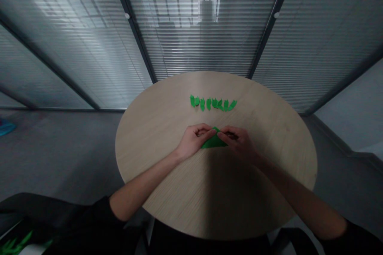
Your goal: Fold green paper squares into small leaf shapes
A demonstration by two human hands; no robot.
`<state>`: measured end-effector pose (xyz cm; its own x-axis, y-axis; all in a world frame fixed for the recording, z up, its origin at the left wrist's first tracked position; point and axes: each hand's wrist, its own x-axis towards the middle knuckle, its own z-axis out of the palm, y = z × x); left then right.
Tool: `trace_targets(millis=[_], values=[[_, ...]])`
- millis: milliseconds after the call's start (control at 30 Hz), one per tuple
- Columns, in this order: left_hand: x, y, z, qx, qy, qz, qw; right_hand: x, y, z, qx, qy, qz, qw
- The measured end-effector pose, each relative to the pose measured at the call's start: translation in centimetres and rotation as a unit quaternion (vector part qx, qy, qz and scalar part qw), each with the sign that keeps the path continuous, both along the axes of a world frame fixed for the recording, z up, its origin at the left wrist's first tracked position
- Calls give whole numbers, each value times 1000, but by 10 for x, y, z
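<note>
A green sheet of paper, folded to a triangle, lies over the middle of the round table with its point away from me. My left hand pinches it near the top from the left side, thumb and fingertips on the paper. From the right, my right hand does the same, its thumb close to the left thumb at the point. Both hands are closed on the paper, whose side edges are partly covered by the fingers. Beyond them, several small green folded paper pieces lie in a row.
The round wooden table stands against a glass wall with blinds. A shadow falls over its near right part. At the lower left, green pieces show beside a dark chair. Something blue lies on the floor at far left.
</note>
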<state>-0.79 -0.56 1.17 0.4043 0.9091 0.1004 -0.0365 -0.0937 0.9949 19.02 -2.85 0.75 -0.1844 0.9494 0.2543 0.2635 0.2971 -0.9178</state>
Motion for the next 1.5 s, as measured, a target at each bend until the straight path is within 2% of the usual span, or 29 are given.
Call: trace_targets(millis=[267,600,1067,1233,1500], values=[[0,2,-5,11,-9,-1,1000,0,1,-3,-32,0,6,999],[-6,9,-3,6,-3,41,999,12,6,-5,-111,-38,75,990],[-7,12,-7,35,24,80,996,18,15,-7,-157,-33,61,985],[-7,12,-6,43,8,86,995,20,16,-7,-169,20,52,984],[-8,12,-5,45,-18,126,991,22,17,-1,-244,128,24,961]])
